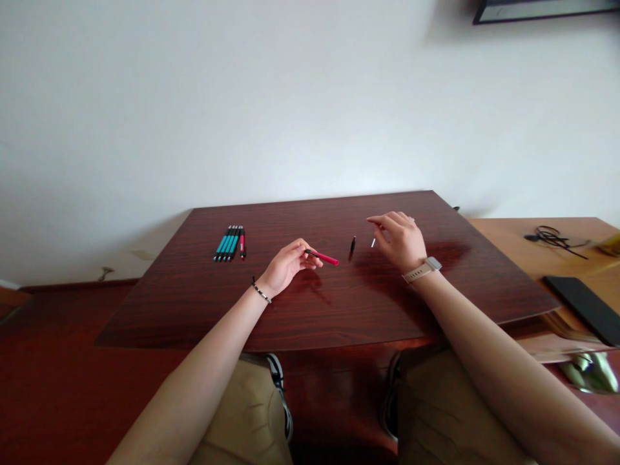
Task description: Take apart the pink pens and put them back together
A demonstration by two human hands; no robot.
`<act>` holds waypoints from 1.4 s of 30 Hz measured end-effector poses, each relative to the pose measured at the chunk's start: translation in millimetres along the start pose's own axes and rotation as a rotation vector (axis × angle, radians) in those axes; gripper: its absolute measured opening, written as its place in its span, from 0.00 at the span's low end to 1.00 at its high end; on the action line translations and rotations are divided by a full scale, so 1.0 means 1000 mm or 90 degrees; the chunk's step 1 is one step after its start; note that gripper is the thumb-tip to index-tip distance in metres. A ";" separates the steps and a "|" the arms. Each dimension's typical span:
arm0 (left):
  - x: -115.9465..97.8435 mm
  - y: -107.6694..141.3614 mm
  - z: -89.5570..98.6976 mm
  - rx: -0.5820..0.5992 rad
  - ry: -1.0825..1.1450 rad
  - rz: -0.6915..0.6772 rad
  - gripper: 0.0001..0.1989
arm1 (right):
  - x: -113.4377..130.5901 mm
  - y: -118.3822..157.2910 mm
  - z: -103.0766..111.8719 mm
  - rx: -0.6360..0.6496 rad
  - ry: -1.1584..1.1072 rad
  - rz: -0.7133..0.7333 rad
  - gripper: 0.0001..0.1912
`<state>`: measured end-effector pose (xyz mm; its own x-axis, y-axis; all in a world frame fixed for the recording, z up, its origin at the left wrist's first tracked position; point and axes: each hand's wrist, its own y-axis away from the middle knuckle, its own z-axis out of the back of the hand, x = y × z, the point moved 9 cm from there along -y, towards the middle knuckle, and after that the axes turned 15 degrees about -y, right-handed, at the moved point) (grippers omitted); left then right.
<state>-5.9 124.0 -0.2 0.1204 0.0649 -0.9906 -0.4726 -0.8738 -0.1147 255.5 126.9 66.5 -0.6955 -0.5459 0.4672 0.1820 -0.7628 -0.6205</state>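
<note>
Red pen barrel (329,259) slanting in left hand (290,259), black piece (353,245) right of it, white stick (372,243) farther right

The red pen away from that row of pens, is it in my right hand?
No, the left hand holds the red pen in its fingers, clearly apart from the right hand.

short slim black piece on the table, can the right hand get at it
Likely yes: the right hand is near the slim black piece, and only a thin white rod shows between them, hardly in the way.
</note>
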 end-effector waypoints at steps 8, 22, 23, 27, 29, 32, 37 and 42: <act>0.000 0.001 0.000 0.000 0.003 0.003 0.15 | 0.101 0.024 -0.014 0.085 -0.190 0.283 0.23; -0.002 0.001 -0.004 0.002 -0.022 0.005 0.12 | 0.107 0.033 -0.043 0.076 -0.251 0.221 0.07; -0.001 0.001 -0.004 0.001 -0.028 0.006 0.12 | 0.105 0.033 -0.043 0.070 -0.254 0.211 0.05; 0.000 0.000 0.000 -0.013 -0.061 0.001 0.13 | 0.098 0.031 -0.043 0.056 -0.267 0.181 0.04; 0.001 -0.001 0.003 -0.023 -0.084 -0.001 0.13 | 0.097 0.032 -0.045 0.059 -0.274 0.177 0.04; 0.000 -0.001 0.004 -0.027 -0.119 -0.012 0.14 | 0.096 0.032 -0.046 0.060 -0.288 0.179 0.04; -0.004 -0.001 0.006 -0.047 -0.157 -0.032 0.15 | 0.093 0.030 -0.049 0.063 -0.295 0.171 0.05; -0.010 0.000 0.005 -0.056 -0.190 -0.046 0.17 | 0.092 0.029 -0.050 0.057 -0.301 0.162 0.05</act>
<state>-10.9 125.9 9.7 -0.1163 0.2555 -0.9598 -0.3933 -0.8992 -0.1917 162.3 71.3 60.0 -0.2373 -0.7974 0.5548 0.3760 -0.6020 -0.7045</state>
